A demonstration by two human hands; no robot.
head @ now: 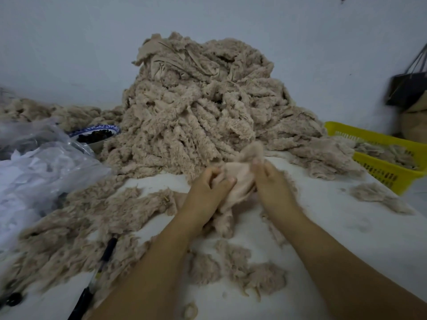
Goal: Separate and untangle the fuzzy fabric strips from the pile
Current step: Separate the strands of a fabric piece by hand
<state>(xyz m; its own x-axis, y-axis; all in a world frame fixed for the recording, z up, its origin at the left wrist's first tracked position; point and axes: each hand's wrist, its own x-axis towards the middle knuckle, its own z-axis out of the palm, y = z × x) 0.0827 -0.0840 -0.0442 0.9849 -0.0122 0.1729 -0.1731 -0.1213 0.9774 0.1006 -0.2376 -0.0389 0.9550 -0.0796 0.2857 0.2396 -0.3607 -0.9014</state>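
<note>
A tall pile of beige fuzzy fabric strips (pixel 201 107) rises against the wall at the centre. In front of it, one beige fabric piece (pixel 242 172) is held up between both hands, its smooth back side facing me. My left hand (pixel 208 188) grips its left edge with curled fingers. My right hand (pixel 270 179) pinches its right edge near the top. The lower end of the piece hangs down to the white table (pixel 323 227) between my wrists.
Loose fluff and strips (pixel 76 227) spread over the table's left and front. A yellow basket (pixel 381 155) with beige pieces stands at the right. Clear plastic bags (pixel 34 162) and a blue-rimmed bowl (pixel 97 135) lie left. A dark pen-like tool (pixel 106 252) rests front left.
</note>
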